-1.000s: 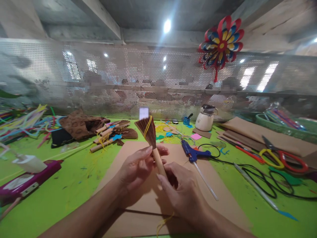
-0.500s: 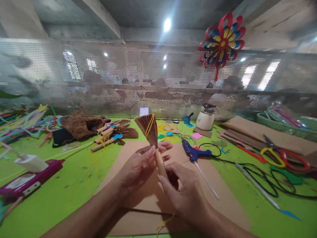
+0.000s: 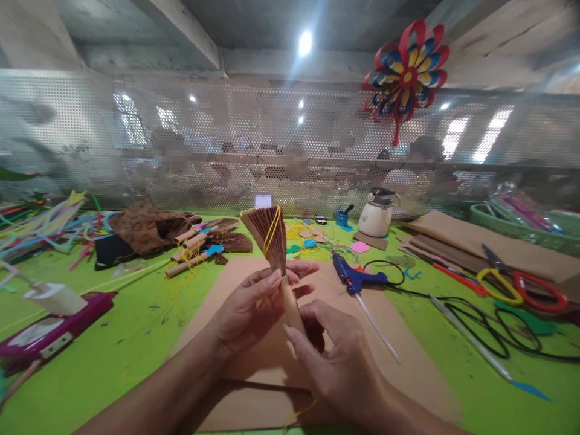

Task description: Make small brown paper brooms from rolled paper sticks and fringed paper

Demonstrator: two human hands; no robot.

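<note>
Between my hands is a small pleated brown paper fan [image 3: 268,238] with a rolled paper handle [image 3: 291,305]. My left hand [image 3: 254,305] pinches it where the pleats enter the handle, with the other fingers behind. The thumb and fingers of my right hand [image 3: 338,344] are closed round the lower handle. Yellow string [image 3: 272,229] loops over the pleats, and a loose string end [image 3: 296,415] trails near the bottom edge. Below my hands lies a sheet of brown cardboard [image 3: 385,374].
A blue glue gun [image 3: 356,278] lies right of the fan, its black cable [image 3: 480,338] coiled farther right. Scissors [image 3: 539,293] rest by brown paper [image 3: 489,241]. Similar fans [image 3: 231,241] lie back left, near a purple power strip [image 3: 54,332]. A white jug [image 3: 376,214] stands behind.
The fan's pleated top has tilted slightly left and its pleats look a little wider. Both hands keep nearly the same grip.
</note>
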